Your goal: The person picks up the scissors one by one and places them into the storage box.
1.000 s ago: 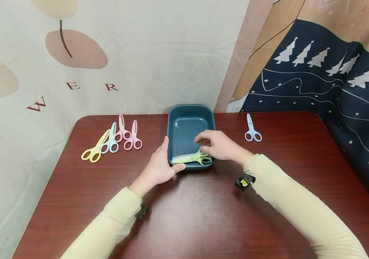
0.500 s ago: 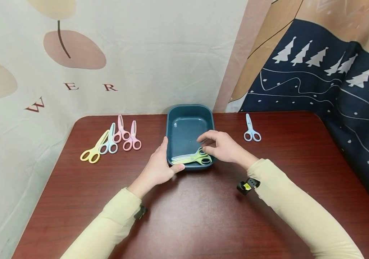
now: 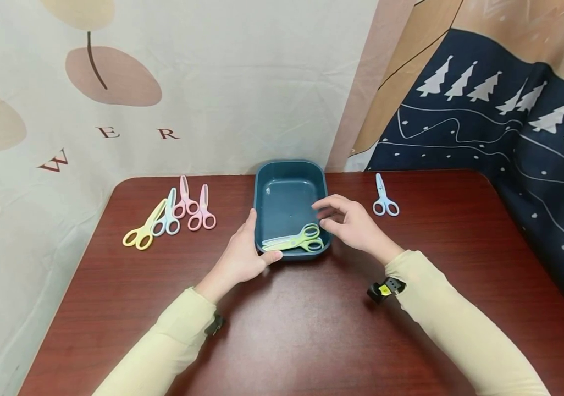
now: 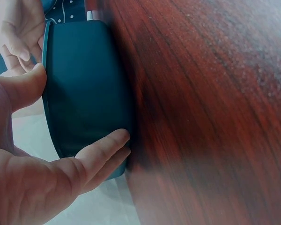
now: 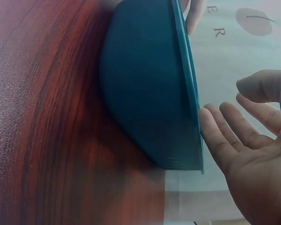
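On the near left corner of the tray [image 3: 289, 201]: left grip [image 3: 241, 254], its thumb at the near rim and its straight fingers along the left wall, thumb and fingers well apart. It seems to steady the tray, which stands on the reddish-brown counter [image 3: 307, 335].

At the tray's near end, inside: green scissors [image 3: 291, 242], one pair by the two loops and two blades on show; blades to the left, slightly parted, loops to the right. Status: apparently placed; the only pair visible in the tray.

Beside the tray's right wall: right grip [image 3: 353, 223], fingers loosely bent and apart from the thumb, nothing held. Contact with the rim: cannot be told.

Left of the tray, on the counter, a group of four, nearest first: yellow scissors [image 3: 154, 218]; pale blue scissors [image 3: 170, 206], touching or overlapping the yellow, which of the two is unclear; right pink scissors [image 3: 205, 202]; far pink scissors [image 3: 186, 200]. All blades to the far side. Status: judged outstanding.

Right of the tray, well apart: blue scissors [image 3: 382, 193], single, blades to the far side. Status: judged outstanding, making five pairs out against one in; the filling of the tray looks to be at an early stage.

Beyond the far edge: printed cloth [image 3: 242, 82], pale at left, navy with white trees at right.
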{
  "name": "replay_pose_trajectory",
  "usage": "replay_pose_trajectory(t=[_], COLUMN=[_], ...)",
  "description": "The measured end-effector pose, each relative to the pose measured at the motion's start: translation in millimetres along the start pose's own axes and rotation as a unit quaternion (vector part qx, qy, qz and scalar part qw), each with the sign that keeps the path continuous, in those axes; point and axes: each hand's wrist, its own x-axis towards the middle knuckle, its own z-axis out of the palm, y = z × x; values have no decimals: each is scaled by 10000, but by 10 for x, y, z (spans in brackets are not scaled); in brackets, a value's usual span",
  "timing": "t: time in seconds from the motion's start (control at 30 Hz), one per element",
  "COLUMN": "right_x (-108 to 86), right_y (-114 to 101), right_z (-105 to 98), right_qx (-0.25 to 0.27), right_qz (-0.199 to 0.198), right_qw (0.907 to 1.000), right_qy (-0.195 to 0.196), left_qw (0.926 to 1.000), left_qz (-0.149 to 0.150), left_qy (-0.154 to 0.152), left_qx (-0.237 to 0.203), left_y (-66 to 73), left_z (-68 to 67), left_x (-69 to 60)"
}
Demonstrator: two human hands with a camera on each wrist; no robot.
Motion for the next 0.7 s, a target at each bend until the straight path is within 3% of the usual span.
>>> replay_pose_trajectory(t=[0.7], right_x=[-136], right_y=[107], right_z=[-161], right_qx=[408], right_qz=[249], right_qw=[9983], right_qy=[328], left_qw=[10000], left_qz=[0], left_qy=[-3], left_qx=[52], left_y=[4], left_z=[8], left_x=[-1])
